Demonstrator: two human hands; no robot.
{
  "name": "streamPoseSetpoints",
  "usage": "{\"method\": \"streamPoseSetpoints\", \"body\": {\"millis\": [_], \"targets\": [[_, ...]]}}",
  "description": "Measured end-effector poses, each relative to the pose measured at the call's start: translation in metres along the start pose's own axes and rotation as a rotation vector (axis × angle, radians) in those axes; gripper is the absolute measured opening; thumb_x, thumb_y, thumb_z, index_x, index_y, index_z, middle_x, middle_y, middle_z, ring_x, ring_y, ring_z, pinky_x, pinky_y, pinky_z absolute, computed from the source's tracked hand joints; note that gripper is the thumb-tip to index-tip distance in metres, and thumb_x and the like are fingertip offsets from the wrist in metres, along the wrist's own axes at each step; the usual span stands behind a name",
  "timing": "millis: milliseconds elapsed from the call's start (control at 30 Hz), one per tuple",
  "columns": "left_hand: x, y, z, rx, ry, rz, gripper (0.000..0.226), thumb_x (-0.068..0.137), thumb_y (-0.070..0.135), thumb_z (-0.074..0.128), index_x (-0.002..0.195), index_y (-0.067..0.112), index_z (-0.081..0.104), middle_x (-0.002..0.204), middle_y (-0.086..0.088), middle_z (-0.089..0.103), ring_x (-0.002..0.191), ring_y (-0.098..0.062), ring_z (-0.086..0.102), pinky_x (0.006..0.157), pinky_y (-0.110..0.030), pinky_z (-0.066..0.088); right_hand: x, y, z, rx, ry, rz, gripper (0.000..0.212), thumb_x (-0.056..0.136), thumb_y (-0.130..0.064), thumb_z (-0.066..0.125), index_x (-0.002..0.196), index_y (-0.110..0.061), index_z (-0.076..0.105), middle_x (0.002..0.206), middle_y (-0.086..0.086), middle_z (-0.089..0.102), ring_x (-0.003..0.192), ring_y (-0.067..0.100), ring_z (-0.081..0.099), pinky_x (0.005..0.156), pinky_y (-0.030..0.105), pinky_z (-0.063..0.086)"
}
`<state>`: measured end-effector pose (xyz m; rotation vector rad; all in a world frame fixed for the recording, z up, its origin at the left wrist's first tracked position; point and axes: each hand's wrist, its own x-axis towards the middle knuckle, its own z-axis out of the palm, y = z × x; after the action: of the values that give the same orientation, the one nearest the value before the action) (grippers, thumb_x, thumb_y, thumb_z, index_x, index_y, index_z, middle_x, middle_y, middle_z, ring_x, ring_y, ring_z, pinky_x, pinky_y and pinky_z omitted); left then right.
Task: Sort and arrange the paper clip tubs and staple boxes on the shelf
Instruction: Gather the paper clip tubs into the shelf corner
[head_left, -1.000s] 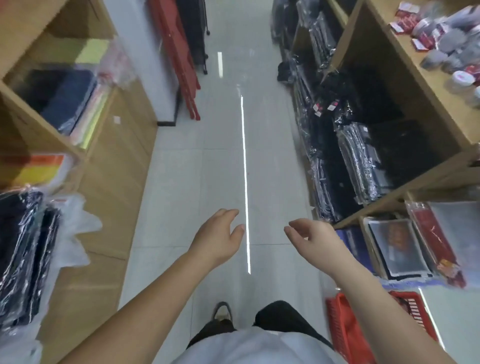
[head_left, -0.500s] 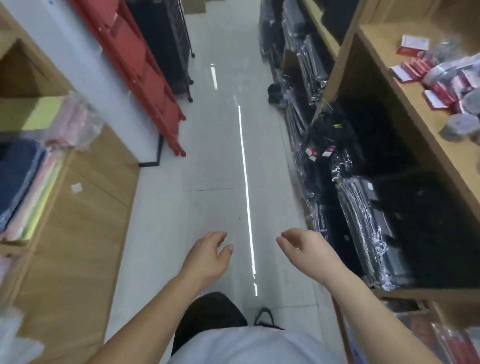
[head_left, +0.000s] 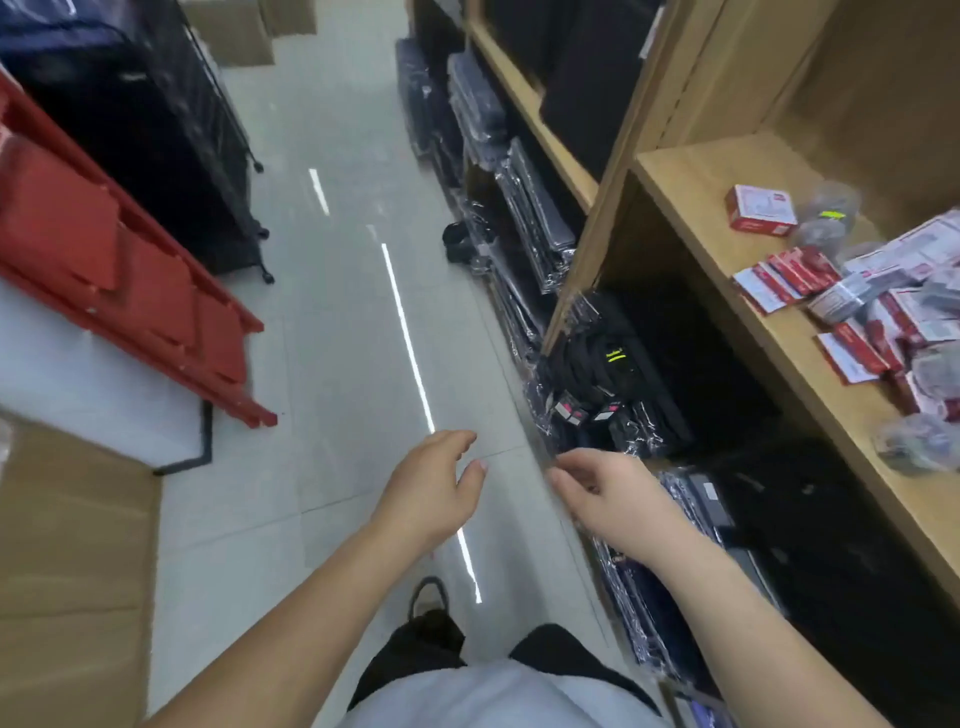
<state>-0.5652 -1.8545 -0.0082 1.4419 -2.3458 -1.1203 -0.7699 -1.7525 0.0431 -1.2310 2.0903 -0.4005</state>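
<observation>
On the wooden shelf at the right lie several red-and-white staple boxes in a loose heap, one more red box set apart behind them. Clear round paper clip tubs sit among the boxes, another tub near the shelf's front edge. My left hand and my right hand hover over the aisle floor, fingers loosely curled, holding nothing. Both are well below and left of the shelf.
Black bags in plastic fill the lower shelves on the right. Red folded frames lean at the left beside a dark wheeled rack. A cardboard box stands at the lower left. The tiled aisle runs ahead.
I have walked forward along the aisle and the view has turned right, bringing the shelf with boxes and tubs closer. Both hands stay raised and empty.
</observation>
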Motion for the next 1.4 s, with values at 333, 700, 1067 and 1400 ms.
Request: {"method": "streamPoseSetpoints", "body": {"millis": [333, 700, 1067, 1400], "targets": [[0.193, 0.186, 0.023, -0.016, -0.205, 0.492, 0.037, 0.096, 0.037, 0.057, 0.128, 0.019, 0.067, 0.114, 0.006, 0.069, 0.107, -0.011, 0.064, 0.095, -0.035, 0.052, 0.063, 0.043, -0.172, 0.013, 0.424, 0.117, 0.041, 0.094, -0.058, 0.052, 0.12, -0.032, 0.068, 0.109, -0.017, 0.073, 0.103, 0.002, 0.066, 0.089, 0.036, 0.056], [0.314, 0.305, 0.063, -0.151, -0.333, 0.648, 0.032, 0.094, 0.035, 0.063, 0.121, 0.021, 0.071, 0.106, 0.01, 0.071, 0.096, -0.005, 0.067, 0.088, -0.035, 0.056, 0.128, 0.104, -0.27, 0.166, 0.713, 0.231, 0.044, 0.086, -0.06, 0.047, 0.101, -0.027, 0.072, 0.085, -0.012, 0.074, 0.078, 0.006, 0.068, 0.072, 0.04, 0.057], [0.453, 0.354, 0.075, -0.147, -0.398, 0.897, 0.027, 0.086, 0.03, 0.067, 0.109, 0.018, 0.072, 0.098, 0.012, 0.063, 0.085, -0.014, 0.062, 0.075, -0.032, 0.053, 0.215, 0.113, -0.324, 0.097, 0.903, 0.427, 0.024, 0.086, -0.036, 0.073, 0.109, -0.029, 0.073, 0.089, -0.02, 0.058, 0.095, 0.011, 0.061, 0.082, 0.038, 0.053], [0.512, 0.344, 0.093, 0.071, -0.354, 1.068, 0.03, 0.082, 0.047, 0.063, 0.102, 0.028, 0.074, 0.105, 0.017, 0.064, 0.094, -0.015, 0.058, 0.076, -0.033, 0.055, 0.245, 0.143, -0.323, -0.048, 0.675, 0.57, 0.058, 0.081, -0.042, 0.076, 0.135, -0.038, 0.056, 0.13, -0.016, 0.061, 0.126, 0.011, 0.048, 0.092, 0.031, 0.047]]}}
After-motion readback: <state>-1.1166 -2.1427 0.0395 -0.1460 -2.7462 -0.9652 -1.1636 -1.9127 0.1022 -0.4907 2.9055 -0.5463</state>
